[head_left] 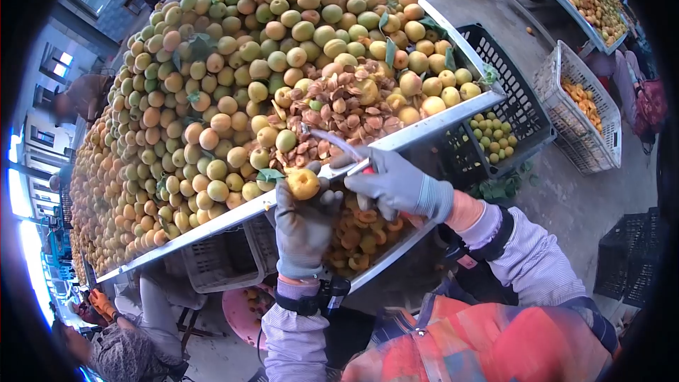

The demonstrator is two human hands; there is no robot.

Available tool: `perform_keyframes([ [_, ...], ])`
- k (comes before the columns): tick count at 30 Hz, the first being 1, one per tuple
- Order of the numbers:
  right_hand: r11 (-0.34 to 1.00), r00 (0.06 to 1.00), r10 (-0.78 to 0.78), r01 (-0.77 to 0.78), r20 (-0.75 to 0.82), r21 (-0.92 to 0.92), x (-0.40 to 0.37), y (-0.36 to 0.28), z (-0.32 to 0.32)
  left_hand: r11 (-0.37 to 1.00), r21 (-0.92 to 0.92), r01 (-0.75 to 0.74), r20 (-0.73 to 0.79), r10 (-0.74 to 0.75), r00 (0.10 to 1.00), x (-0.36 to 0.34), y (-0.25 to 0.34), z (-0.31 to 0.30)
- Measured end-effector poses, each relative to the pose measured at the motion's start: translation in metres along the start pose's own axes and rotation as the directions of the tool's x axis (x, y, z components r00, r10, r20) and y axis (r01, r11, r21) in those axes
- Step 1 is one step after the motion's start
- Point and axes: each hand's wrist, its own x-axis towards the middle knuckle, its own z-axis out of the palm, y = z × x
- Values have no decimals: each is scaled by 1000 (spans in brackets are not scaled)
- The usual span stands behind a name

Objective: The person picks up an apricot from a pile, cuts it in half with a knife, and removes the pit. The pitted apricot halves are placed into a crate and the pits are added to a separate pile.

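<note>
My left hand [305, 226], in a grey glove, is closed around a yellow-orange apricot [303, 184] with a dark hole in its upward side. My right hand [402, 184], gloved too, grips a thin metal pitting tool [338, 141] with red near the handle. Its tip points left, over a pile of brown apricot pits [350, 102] and apart from the apricot. Below my hands, between metal rails, lie opened apricots [359, 237]. A large heap of whole apricots [212, 110] covers the sloping table beyond.
A metal rim [212, 230] edges the table. Black crate [520, 99] and white crate [608, 134] stand right, both with fruit. A grey crate [225, 262] and pink basin [244, 315] are lower left. Other people [127, 354] sit or stand along the table's left side.
</note>
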Motion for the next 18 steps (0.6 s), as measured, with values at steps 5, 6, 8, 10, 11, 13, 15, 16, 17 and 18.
perform_keyframes([
  [5,999,999,-18,17,-34,-34,-4,4,14,993,37,-115,87,111,990,-3,3,0],
  [6,999,999,-31,30,-35,-43,-2,7,14,993,38,-115,90,111,990,-3,3,1],
  [8,998,998,-46,44,-38,-50,-2,10,16,979,110,-173,121,160,980,-3,1,6],
  [10,975,985,-161,148,-68,-167,-4,11,20,980,102,-172,114,160,981,-5,1,12],
  [11,975,985,-160,146,-71,-165,-4,14,20,977,125,-172,121,157,980,-5,0,13],
  [13,967,977,-195,176,-86,-186,-1,20,20,974,149,-173,129,154,980,-4,0,14],
  [15,958,975,-209,188,-77,-217,-3,19,20,968,142,-207,95,195,976,-4,0,14],
  [16,948,973,-221,198,-67,-248,-4,19,20,968,143,-206,94,194,976,-4,0,15],
  [17,949,973,-221,198,-67,-247,-4,20,19,962,172,-212,123,192,974,-5,1,16],
  [18,922,958,-281,253,-57,-293,-3,21,19,955,200,-218,152,189,970,-5,1,17],
])
